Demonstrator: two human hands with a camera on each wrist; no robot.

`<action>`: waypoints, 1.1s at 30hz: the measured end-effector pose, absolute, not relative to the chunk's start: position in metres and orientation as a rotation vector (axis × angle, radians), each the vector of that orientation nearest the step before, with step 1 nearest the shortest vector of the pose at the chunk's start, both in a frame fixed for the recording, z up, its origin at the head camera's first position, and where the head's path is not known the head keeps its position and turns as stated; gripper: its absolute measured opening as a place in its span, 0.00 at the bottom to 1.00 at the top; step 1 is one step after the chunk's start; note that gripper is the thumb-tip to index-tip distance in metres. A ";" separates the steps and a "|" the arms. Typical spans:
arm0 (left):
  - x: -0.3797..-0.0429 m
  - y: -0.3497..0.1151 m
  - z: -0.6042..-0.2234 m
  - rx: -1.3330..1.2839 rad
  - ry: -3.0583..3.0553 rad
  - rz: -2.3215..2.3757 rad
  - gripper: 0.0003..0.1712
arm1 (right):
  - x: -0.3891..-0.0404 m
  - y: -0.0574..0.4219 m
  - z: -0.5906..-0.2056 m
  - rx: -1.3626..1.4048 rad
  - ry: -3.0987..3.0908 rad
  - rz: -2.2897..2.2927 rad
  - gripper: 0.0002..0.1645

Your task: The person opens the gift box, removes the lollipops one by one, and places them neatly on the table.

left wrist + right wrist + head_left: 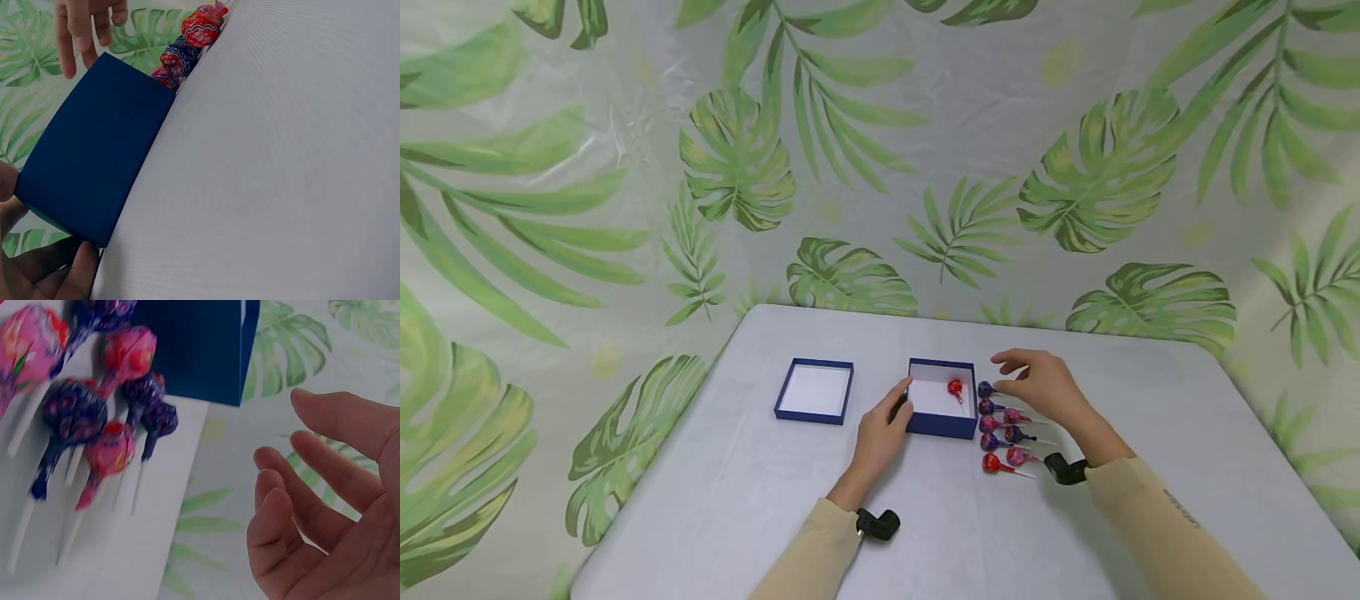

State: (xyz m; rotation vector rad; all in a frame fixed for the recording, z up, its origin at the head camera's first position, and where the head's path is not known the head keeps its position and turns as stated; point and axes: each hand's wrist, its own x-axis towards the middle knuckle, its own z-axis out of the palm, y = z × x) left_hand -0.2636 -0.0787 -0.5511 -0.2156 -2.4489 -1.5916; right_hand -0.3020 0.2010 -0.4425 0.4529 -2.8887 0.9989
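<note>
An open blue box (942, 426) with a white inside stands mid-table, and one red lollipop (955, 387) lies in it. My left hand (880, 429) touches the box's left side with bent fingers and thumb; in the left wrist view its fingers (78, 275) meet the lower corner. Just right of the box, several wrapped lollipops lie in two rough columns: purple (987, 442), pink (1017, 456) and red (992, 463). Over the far end of these hovers my right hand (1045, 385), fingers apart, with nothing between them in the right wrist view (331, 500).
The shallow blue lid (814, 390), white inside, lies left of the box. A white cloth covers the table (715, 483). Behind the table's far edge hangs a leaf-patterned sheet (850, 167). Each wrist wears a small black camera (878, 524).
</note>
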 end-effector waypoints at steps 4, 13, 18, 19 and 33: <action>-0.263 -0.079 -0.551 -0.213 -2.452 -1.596 0.26 | -0.303 0.191 -0.443 0.461 -2.898 1.016 0.25; -0.264 -0.080 -0.552 -0.226 -2.446 -1.592 0.26 | -0.306 0.169 -0.448 0.522 -2.939 0.982 0.27; -0.263 -0.079 -0.551 -0.238 -2.436 -1.598 0.26 | -0.307 0.160 -0.451 0.549 -2.963 0.884 0.28; -0.263 -0.079 -0.551 -0.241 -2.431 -1.599 0.26 | -0.307 0.158 -0.451 0.557 -2.966 0.865 0.27; -0.265 -0.079 -0.550 -0.222 -2.444 -1.597 0.26 | -0.316 0.133 -0.461 0.641 -3.032 0.403 0.24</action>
